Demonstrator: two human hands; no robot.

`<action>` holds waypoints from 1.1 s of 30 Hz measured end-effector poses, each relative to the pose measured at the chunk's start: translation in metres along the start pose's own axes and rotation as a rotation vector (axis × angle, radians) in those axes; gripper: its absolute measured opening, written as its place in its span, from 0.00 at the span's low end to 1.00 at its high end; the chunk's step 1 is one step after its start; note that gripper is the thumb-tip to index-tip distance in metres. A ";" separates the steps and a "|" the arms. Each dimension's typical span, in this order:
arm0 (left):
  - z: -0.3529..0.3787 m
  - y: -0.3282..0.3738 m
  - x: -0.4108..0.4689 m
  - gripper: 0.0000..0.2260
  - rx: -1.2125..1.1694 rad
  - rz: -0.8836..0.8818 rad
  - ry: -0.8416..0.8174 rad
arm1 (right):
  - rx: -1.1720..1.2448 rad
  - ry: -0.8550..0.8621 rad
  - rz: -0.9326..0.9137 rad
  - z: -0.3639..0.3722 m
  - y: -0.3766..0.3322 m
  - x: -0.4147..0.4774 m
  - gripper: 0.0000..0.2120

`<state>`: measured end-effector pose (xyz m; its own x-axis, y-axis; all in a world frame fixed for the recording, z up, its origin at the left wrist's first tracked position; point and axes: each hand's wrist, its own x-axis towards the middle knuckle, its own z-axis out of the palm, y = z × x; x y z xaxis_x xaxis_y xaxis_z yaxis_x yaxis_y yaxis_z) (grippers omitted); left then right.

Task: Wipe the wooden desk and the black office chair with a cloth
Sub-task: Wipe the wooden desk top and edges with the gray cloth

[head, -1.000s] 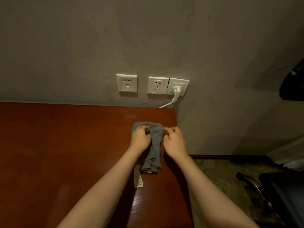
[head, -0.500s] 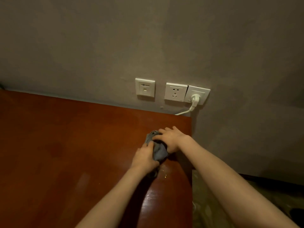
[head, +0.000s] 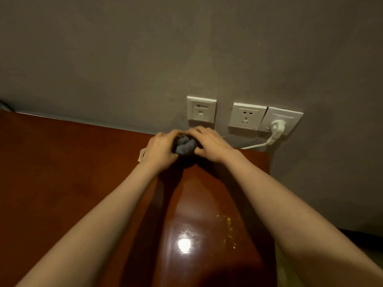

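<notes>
A grey cloth [head: 185, 146] is bunched into a small wad at the far right of the reddish wooden desk [head: 62, 172], close to the wall. My left hand [head: 160, 150] grips the wad from the left and my right hand [head: 209, 143] grips it from the right, fingers curled over its top. A pale tag of the cloth [head: 142, 154] sticks out left of my left hand. The black office chair is out of view.
Three white wall plates sit just above the desk's back edge; the right one [head: 279, 121] has a white plug and cable [head: 257, 145] trailing to the desk. Yellow crumbs [head: 228, 222] and a bright light glare [head: 184, 244] lie on the desk near its right edge.
The cloth went from spread flat to a tight wad. Both hands carried it forward to the back edge of the desk, under the sockets. The camera tilted, dropping the chair from view.
</notes>
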<state>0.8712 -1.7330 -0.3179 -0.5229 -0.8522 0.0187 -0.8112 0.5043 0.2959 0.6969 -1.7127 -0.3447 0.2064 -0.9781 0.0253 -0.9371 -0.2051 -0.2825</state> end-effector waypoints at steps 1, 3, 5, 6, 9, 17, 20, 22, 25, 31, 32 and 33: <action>0.005 -0.006 0.010 0.27 0.012 -0.026 -0.030 | -0.024 -0.030 -0.006 0.005 0.002 0.012 0.27; 0.021 -0.017 0.025 0.28 0.031 -0.051 -0.102 | -0.053 -0.075 -0.011 0.018 0.009 0.030 0.26; 0.035 -0.024 0.037 0.26 -0.015 -0.055 -0.109 | 0.013 -0.087 0.012 0.028 0.017 0.040 0.23; 0.040 -0.027 0.043 0.26 -0.042 -0.058 -0.104 | 0.071 -0.080 0.030 0.030 0.021 0.043 0.22; 0.043 -0.032 0.056 0.25 -0.051 -0.056 -0.154 | 0.168 -0.066 0.054 0.034 0.029 0.047 0.22; 0.050 -0.001 0.024 0.25 -0.039 0.013 -0.166 | 0.198 -0.028 0.056 0.042 0.041 0.000 0.21; 0.053 0.021 0.006 0.25 -0.063 0.044 -0.187 | 0.182 -0.043 0.074 0.040 0.044 -0.034 0.21; 0.060 0.037 -0.010 0.24 -0.096 0.072 -0.202 | 0.178 -0.058 0.090 0.038 0.047 -0.063 0.21; 0.071 0.062 -0.033 0.24 -0.132 0.123 -0.223 | 0.171 -0.084 0.115 0.032 0.052 -0.105 0.21; 0.079 0.091 -0.062 0.24 -0.125 0.203 -0.298 | 0.169 -0.165 0.134 0.022 0.054 -0.152 0.19; 0.078 0.091 -0.063 0.25 -0.118 0.205 -0.313 | 0.169 -0.188 0.134 0.021 0.053 -0.154 0.19; 0.076 0.092 -0.062 0.25 -0.101 0.206 -0.338 | 0.173 -0.215 0.137 0.019 0.052 -0.155 0.19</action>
<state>0.8097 -1.6231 -0.3644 -0.7422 -0.6322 -0.2222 -0.6593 0.6293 0.4115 0.6211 -1.5715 -0.3817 0.1531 -0.9628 -0.2228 -0.9025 -0.0444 -0.4284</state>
